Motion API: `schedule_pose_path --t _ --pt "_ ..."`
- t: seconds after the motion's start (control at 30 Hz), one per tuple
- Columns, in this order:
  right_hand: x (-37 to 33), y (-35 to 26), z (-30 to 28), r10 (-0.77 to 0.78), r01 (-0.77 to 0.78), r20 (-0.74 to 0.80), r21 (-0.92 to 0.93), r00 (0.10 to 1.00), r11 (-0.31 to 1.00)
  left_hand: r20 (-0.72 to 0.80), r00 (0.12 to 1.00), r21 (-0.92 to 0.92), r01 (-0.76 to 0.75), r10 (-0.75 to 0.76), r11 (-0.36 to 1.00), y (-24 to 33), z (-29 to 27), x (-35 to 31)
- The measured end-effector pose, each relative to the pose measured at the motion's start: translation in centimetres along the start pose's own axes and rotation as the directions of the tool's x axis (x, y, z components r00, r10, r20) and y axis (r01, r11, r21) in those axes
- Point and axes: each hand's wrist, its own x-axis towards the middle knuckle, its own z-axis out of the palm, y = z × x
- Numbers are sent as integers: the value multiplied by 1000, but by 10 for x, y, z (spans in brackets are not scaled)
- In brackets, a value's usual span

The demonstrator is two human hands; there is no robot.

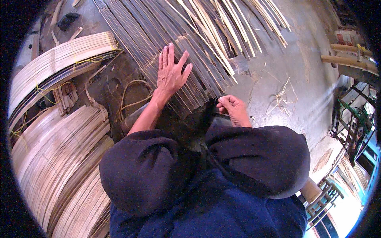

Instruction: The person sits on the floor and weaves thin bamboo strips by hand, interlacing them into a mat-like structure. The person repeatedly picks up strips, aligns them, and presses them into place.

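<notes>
A wide row of long, dark, flat strips (pixel 137 33), seemingly bamboo or wood, runs from the far left toward my knees. Flat across them rests my left hand (pixel 171 75), fingers spread and holding nothing. Beside the near right corner of the row is my right hand (pixel 235 110), its thumb and fingers pinched together. What it grips, if anything, is lost against a dark patch. Narrow pale strips (pixel 206 24) lie over and beside the right part of the dark ones.
Bundles of pale curved slats (pixel 63 49), some tied with yellow cord, and stacked slats (pixel 59 150) fill the left side. A tangle of thin shavings (pixel 283 96) lies on the concrete floor (pixel 307 75) at right. Farther right stand thick poles (pixel 349 59) and a dark metal frame (pixel 349 119).
</notes>
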Motion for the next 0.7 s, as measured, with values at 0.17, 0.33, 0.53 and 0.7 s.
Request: schedule_pose_path --t 0.17,0.33,0.53,0.7 --pt "14 15 8 -8 0 -66 -122 998 993 41 999 17 -20 19 1000 -5 7 0" --pt "14 16 10 16 -25 -86 -104 996 994 15 1000 -19 17 -17 1000 -1 10 2" --pt "21 23 13 -8 7 -37 -32 999 999 56 998 38 22 -24 999 -3 10 2" --pt "18 24 15 -35 33 -51 -51 998 998 60 997 10 55 -56 998 2 8 4"
